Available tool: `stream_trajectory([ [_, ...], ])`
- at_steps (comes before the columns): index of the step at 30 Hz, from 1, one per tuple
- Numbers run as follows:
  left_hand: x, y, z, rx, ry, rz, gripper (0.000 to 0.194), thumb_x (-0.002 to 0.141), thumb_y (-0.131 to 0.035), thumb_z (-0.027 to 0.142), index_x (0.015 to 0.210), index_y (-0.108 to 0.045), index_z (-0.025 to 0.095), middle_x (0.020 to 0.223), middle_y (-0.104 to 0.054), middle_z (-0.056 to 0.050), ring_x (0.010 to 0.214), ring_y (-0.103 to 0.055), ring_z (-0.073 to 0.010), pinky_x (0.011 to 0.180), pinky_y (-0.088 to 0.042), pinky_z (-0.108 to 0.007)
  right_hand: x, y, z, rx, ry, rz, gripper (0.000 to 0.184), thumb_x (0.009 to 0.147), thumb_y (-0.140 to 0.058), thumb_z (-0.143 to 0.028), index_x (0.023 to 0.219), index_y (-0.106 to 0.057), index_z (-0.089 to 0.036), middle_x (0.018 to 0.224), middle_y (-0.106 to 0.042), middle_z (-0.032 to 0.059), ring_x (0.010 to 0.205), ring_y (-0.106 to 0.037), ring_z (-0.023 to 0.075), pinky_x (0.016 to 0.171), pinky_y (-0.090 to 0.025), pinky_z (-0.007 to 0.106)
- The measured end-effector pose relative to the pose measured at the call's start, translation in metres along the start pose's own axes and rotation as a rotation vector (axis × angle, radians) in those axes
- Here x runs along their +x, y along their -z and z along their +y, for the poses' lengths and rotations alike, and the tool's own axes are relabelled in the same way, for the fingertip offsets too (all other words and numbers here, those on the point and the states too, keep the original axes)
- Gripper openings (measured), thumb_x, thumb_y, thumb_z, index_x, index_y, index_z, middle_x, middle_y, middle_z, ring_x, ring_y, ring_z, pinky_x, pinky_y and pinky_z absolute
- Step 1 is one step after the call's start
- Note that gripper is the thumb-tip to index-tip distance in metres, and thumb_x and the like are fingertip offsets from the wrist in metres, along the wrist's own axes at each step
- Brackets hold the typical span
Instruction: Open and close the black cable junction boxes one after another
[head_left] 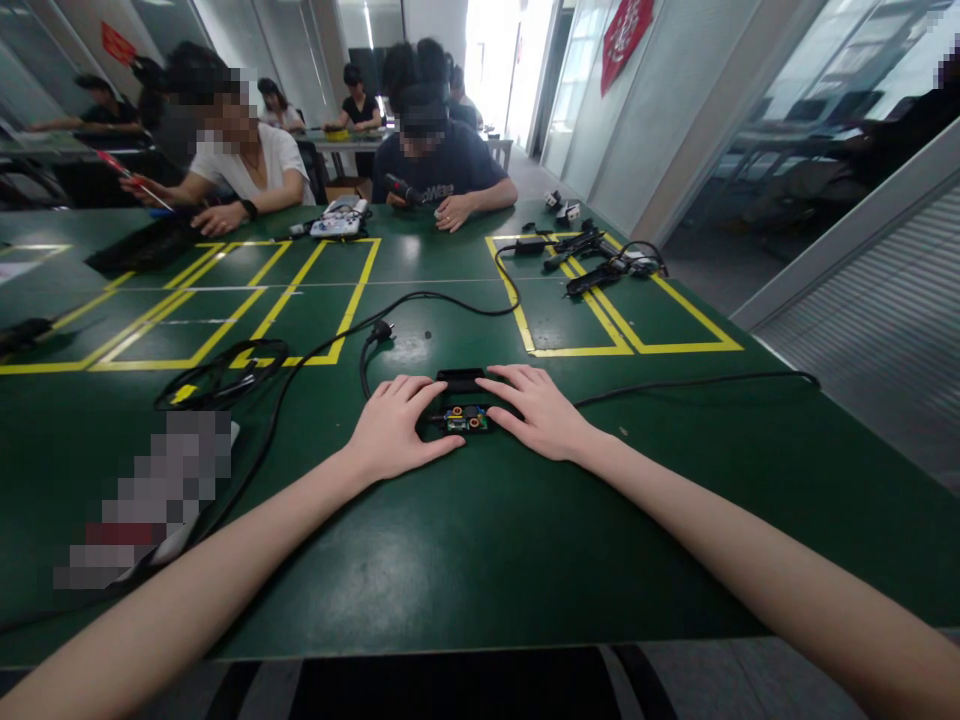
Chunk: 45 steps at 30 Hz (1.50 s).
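Observation:
A small circuit board [466,420] with copper-ringed coils sits in a black case half on the green table. Just beyond it lies a black case cover [461,376]. My left hand [397,425] rests at their left side, fingers spread, index tip by the cover and thumb near the board's front edge. On the other side is my right hand [536,408], its fingers apart, index tip at the cover's right end and thumb at the board's right edge. A black cable [697,381] runs off to the right. Behind my left hand stands a black plug [381,331].
A coiled black cable [225,375] and a pixelated power strip [161,500] lie left. A long cord crosses the table to a black adapter [530,245]. Dark parts [592,262] are piled far right. Two people work across the table, one holding a red-handled tool.

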<state>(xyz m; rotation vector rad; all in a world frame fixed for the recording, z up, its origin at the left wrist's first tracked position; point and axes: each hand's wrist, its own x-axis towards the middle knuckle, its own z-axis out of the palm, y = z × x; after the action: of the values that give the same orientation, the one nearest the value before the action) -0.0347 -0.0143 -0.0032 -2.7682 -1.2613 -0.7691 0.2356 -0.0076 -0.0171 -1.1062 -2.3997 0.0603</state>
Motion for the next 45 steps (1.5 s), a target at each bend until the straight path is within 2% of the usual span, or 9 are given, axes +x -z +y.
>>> stream_trajectory([
  [3,0.000,-0.002,-0.002,-0.020,0.012,-0.016,0.065,0.082,-0.075,0.062,0.131,-0.066,0.020,0.131,-0.070,-0.015,0.120,-0.062,-0.0350,0.102,-0.050,-0.054,0.000,0.001,0.001,0.012,0.029,-0.034,0.040,0.105,-0.049,-0.039,0.140,-0.064,-0.025,0.140,-0.065,0.0145,0.128,-0.057,0.0319,0.108,-0.044,0.057],
  [8,-0.001,-0.001,-0.003,-0.053,-0.043,0.020,0.049,0.084,-0.077,0.053,0.119,-0.073,0.019,0.115,-0.076,-0.013,0.108,-0.068,-0.0317,0.097,-0.053,-0.050,-0.001,0.006,0.000,0.080,0.107,-0.014,0.034,0.104,-0.052,-0.037,0.128,-0.073,-0.023,0.128,-0.069,0.0143,0.121,-0.062,0.0305,0.102,-0.052,0.054],
  [13,0.000,0.001,-0.003,-0.063,-0.075,0.036,0.044,0.085,-0.076,0.053,0.114,-0.074,0.020,0.110,-0.076,-0.012,0.102,-0.069,-0.0295,0.089,-0.056,-0.047,-0.002,0.006,0.001,0.215,0.069,0.022,0.031,0.104,-0.051,-0.032,0.125,-0.073,-0.026,0.127,-0.066,0.0121,0.113,-0.067,0.0258,0.096,-0.059,0.046],
  [18,-0.001,0.002,-0.003,-0.070,-0.078,0.051,0.045,0.084,-0.078,0.052,0.114,-0.072,0.019,0.112,-0.072,-0.013,0.102,-0.068,-0.0295,0.087,-0.057,-0.045,-0.003,0.009,-0.003,0.330,0.061,0.085,0.023,0.101,-0.059,-0.031,0.116,-0.075,-0.024,0.119,-0.067,0.0113,0.109,-0.069,0.0251,0.096,-0.060,0.044],
  [25,-0.002,0.002,-0.002,-0.085,-0.074,0.048,0.048,0.084,-0.078,0.048,0.122,-0.070,0.020,0.118,-0.069,-0.013,0.106,-0.067,-0.0298,0.090,-0.059,-0.046,-0.004,0.008,-0.007,0.382,-0.005,0.147,0.023,0.098,-0.060,-0.026,0.115,-0.075,-0.024,0.118,-0.067,0.0108,0.110,-0.068,0.0261,0.099,-0.059,0.048],
  [30,-0.002,0.000,-0.002,-0.084,-0.092,0.032,0.048,0.087,-0.076,0.046,0.128,-0.068,0.020,0.123,-0.068,-0.014,0.109,-0.067,-0.0304,0.092,-0.059,-0.047,-0.004,0.006,-0.004,0.415,-0.047,0.161,0.025,0.097,-0.061,-0.024,0.118,-0.075,-0.025,0.124,-0.066,0.0108,0.108,-0.069,0.0251,0.095,-0.062,0.047],
  [35,-0.002,0.000,-0.003,-0.063,-0.095,0.025,0.049,0.087,-0.075,0.048,0.127,-0.068,0.019,0.123,-0.068,-0.015,0.110,-0.067,-0.0312,0.091,-0.059,-0.048,-0.004,0.007,-0.005,0.450,-0.050,0.141,0.022,0.095,-0.063,-0.023,0.112,-0.077,-0.023,0.123,-0.066,0.0106,0.101,-0.071,0.0232,0.093,-0.063,0.046],
  [45,-0.001,0.001,-0.003,-0.049,-0.127,0.059,0.045,0.088,-0.075,0.048,0.120,-0.069,0.017,0.118,-0.069,-0.014,0.106,-0.069,-0.0295,0.088,-0.059,-0.044,-0.004,0.010,-0.007,0.591,-0.056,0.146,0.021,0.093,-0.066,-0.022,0.111,-0.076,-0.025,0.124,-0.063,0.0093,0.110,-0.068,0.0234,0.087,-0.068,0.040],
])
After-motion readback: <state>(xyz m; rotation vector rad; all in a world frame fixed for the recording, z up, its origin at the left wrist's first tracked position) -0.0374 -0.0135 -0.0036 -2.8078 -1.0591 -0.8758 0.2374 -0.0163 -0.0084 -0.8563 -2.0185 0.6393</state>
